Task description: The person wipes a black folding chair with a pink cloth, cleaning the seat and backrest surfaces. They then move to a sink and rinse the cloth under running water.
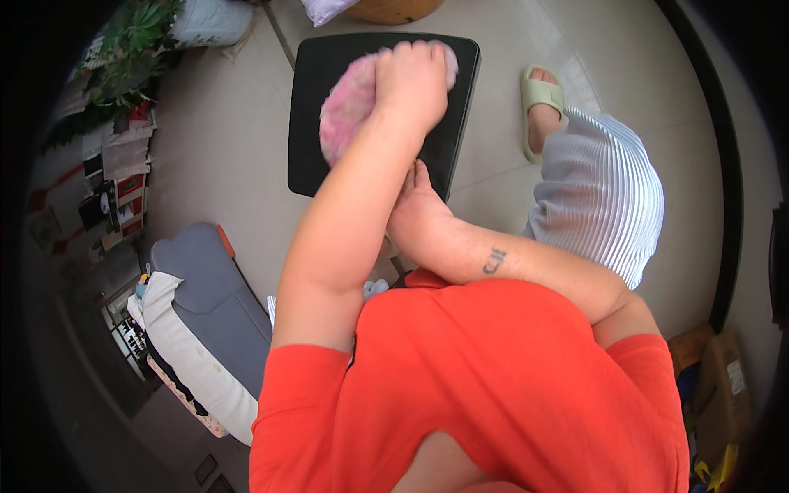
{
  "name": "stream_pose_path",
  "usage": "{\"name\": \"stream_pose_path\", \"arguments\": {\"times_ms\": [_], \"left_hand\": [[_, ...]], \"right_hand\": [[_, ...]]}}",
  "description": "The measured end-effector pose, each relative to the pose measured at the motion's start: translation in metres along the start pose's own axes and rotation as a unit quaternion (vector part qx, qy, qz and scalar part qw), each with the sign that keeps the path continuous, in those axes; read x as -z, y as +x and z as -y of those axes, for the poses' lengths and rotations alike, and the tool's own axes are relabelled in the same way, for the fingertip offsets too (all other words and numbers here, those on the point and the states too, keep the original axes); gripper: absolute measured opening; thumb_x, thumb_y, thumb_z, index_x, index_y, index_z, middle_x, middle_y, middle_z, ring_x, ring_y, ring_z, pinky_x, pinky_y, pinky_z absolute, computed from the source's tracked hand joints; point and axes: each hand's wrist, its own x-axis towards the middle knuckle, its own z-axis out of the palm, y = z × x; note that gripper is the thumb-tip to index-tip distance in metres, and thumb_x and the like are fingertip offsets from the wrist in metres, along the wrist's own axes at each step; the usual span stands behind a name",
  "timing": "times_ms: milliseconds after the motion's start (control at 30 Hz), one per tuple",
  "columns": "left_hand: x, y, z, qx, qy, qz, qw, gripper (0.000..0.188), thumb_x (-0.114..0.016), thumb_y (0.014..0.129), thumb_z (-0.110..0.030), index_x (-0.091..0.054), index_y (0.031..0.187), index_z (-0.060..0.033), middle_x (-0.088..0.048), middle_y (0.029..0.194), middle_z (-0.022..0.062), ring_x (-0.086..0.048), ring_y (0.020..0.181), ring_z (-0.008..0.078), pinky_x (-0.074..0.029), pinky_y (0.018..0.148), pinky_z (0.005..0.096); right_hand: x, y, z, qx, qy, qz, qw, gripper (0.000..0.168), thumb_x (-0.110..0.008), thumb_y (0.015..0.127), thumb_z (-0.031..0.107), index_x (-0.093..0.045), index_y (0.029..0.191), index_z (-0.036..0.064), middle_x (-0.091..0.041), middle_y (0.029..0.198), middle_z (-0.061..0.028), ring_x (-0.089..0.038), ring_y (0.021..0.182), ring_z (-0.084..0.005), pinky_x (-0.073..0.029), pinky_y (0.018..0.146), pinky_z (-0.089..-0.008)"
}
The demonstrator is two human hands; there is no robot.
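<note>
A black, round-cornered panel (pixel 311 80), like a stool top, is in front of me. On it lies a fuzzy pink cloth or plush piece (pixel 348 111), slightly blurred. My left hand (pixel 412 80) is over its right part, the fingers curled down onto it. A paler pinkish edge (pixel 452 65) shows past the fingers; whether it belongs to the same piece I cannot tell. My right hand (pixel 422 212) is at the panel's near edge, below my left forearm. Two of its fingertips point toward the panel; the forearm hides the other fingers.
Tiled floor (pixel 209 154) surrounds the panel. My foot in a pale green slipper (pixel 542 98) is to the right. A grey cushioned seat (pixel 203 277) draped with white cloth (pixel 191 345) is at left. A potted plant (pixel 132 43) stands upper left, cardboard boxes (pixel 718 394) lower right.
</note>
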Motion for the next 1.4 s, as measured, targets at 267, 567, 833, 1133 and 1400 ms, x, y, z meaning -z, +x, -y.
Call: {"name": "stream_pose_path", "arguments": {"times_ms": [267,567,833,1133,1400], "left_hand": [[-0.003,-0.075,0.0,-0.044,-0.063,-0.044,0.996,0.039,-0.063,0.078,-0.011,-0.067,0.116,-0.006,-0.063,0.094,0.0088,-0.061,0.091,0.0308,-0.049,0.08,0.049],[-0.001,-0.126,-0.012,-0.111,-0.119,-0.042,0.986,0.048,-0.066,0.074,-0.01,-0.068,0.121,-0.0131,-0.06,0.091,0.0086,-0.059,0.087,0.0291,-0.048,0.07,0.0442],[-0.005,-0.113,-0.028,-0.057,-0.076,-0.079,0.992,0.047,-0.066,0.075,-0.009,-0.067,0.122,-0.0117,-0.06,0.091,0.0062,-0.059,0.089,0.027,-0.048,0.074,0.0425],[0.004,-0.152,-0.028,-0.07,-0.139,-0.001,0.988,0.053,-0.068,0.073,-0.008,-0.066,0.125,-0.0128,-0.059,0.094,0.007,-0.058,0.09,0.0288,-0.047,0.075,0.0432],[-0.002,-0.078,-0.031,-0.023,-0.043,-0.057,0.997,0.046,-0.065,0.077,-0.009,-0.067,0.122,-0.0123,-0.063,0.096,0.0084,-0.06,0.094,0.0289,-0.049,0.079,0.0456]], "right_hand": [[0.029,-0.032,0.002,0.07,0.098,0.103,0.987,0.064,-0.062,0.086,0.031,-0.055,0.132,-0.012,-0.045,0.143,-0.0372,-0.039,0.137,-0.0525,-0.031,0.109,-0.0678],[0.024,-0.034,0.003,0.173,0.101,0.151,0.968,0.052,-0.066,0.083,0.031,-0.067,0.125,0.0,-0.056,0.137,-0.0261,-0.047,0.132,-0.047,-0.04,0.101,-0.0676],[-0.009,-0.03,0.03,0.132,0.074,0.01,0.988,0.058,-0.075,0.076,0.039,-0.068,0.128,0.016,-0.056,0.141,-0.0095,-0.05,0.131,-0.0394,-0.042,0.1,-0.0671],[-0.008,-0.027,0.035,0.19,0.072,0.172,0.964,0.068,-0.081,0.074,0.036,-0.062,0.137,0.02,-0.046,0.151,-0.008,-0.042,0.138,-0.0381,-0.041,0.1,-0.0695],[0.006,-0.033,0.028,0.124,0.106,0.086,0.983,0.056,-0.072,0.081,0.029,-0.062,0.135,0.018,-0.05,0.147,-0.0074,-0.046,0.135,-0.0345,-0.046,0.098,-0.0614]]}}
